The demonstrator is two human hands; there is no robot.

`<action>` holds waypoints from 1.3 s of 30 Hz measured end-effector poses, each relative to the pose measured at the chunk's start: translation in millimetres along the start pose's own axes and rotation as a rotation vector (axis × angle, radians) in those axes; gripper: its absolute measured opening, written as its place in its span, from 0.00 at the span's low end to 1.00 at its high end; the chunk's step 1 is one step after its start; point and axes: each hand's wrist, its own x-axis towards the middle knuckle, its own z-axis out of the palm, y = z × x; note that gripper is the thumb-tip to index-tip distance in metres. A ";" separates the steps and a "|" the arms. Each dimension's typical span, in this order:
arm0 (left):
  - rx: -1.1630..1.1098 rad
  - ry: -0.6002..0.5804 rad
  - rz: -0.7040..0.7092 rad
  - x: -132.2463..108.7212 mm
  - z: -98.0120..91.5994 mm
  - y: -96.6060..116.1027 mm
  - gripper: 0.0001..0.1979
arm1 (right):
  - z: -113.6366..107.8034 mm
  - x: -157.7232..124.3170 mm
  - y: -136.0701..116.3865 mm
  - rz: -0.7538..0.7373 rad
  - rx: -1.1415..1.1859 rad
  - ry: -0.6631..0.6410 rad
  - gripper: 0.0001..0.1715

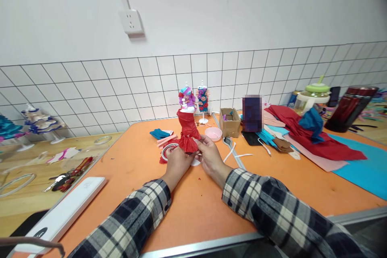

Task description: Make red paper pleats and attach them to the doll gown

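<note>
A small dress-form mannequin stands upright in front of me, wrapped in a red crinkled paper skirt that flares into a gathered ruffle. My left hand is closed at the lower left of the ruffle, its fingertips partly hidden. From the other side, my right hand pinches the ruffle's right edge between thumb and fingers. The white base shows between the hands. Just behind my left hand lies a tape roll with red paper scraps around it.
Behind stands another decorated mannequin. A pink bowl, cardboard box, scissors and blurred dark upright panel are beyond my right hand. Coloured paper, a jug and dark red thermos occupy the right. A white power bank lies left.
</note>
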 end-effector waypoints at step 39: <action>0.030 0.017 0.032 -3.2 3.7 -0.7 0.11 | -8.7 2.2 -4.8 0.196 0.111 -0.165 0.18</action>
